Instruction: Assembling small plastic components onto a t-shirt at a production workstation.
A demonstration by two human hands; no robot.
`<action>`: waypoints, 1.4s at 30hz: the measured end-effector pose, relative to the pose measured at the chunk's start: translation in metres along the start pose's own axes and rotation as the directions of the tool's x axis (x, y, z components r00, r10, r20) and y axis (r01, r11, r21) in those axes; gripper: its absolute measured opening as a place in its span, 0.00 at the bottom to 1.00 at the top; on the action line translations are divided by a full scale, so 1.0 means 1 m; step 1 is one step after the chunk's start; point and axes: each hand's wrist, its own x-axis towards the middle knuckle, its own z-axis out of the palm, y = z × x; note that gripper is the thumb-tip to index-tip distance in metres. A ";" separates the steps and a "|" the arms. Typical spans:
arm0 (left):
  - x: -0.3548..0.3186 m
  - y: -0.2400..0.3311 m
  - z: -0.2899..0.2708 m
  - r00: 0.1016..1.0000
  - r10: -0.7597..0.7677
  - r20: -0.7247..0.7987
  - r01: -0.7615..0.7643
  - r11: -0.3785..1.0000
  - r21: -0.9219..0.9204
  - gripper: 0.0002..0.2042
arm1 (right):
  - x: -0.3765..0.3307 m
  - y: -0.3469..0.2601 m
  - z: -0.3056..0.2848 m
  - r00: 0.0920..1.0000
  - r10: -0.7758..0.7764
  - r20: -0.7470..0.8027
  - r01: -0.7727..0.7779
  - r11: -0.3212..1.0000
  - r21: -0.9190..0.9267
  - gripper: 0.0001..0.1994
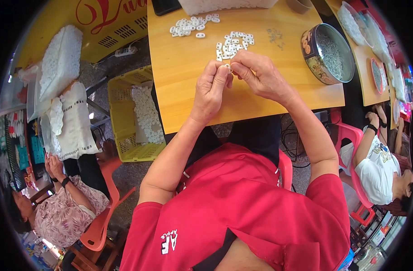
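Note:
My left hand [211, 90] pinches a small white plastic piece [227, 66] between thumb and fingers, above the near part of the wooden table [188, 108]. My right hand [264, 77] is closed too, its fingertips meeting the left ones at that piece; whatever it grips is hidden. Just beyond my hands lies a loose group of small white rectangular pieces with holes [233, 44]. Farther left is a heap of white oval pieces with two holes [193, 25]. A few thin metal screws or pins [275, 38] lie to the right of these.
A round tin [311, 54] full of small metal parts stands at the table's right. A white container [229, 3] sits at the far edge. Left of the table, a yellow crate [135, 154] holds white pieces. Co-workers sit on the left [66, 207] and right [378, 169].

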 end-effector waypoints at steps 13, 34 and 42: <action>0.002 -0.002 0.002 0.981 0.012 -0.193 -0.017 1.000 -0.024 0.09 | 0.040 0.021 -0.006 0.961 0.278 0.002 -0.276 0.954 0.118 0.12; 0.005 0.001 -0.002 0.969 -0.032 -0.244 -0.015 0.982 -0.189 0.10 | 0.091 0.050 0.037 0.994 0.087 -0.060 -0.104 0.899 -0.426 0.08; 0.004 0.002 -0.002 0.968 -0.042 -0.246 -0.007 0.981 -0.196 0.10 | 0.054 0.018 0.006 0.845 0.535 0.019 -0.503 0.780 0.372 0.14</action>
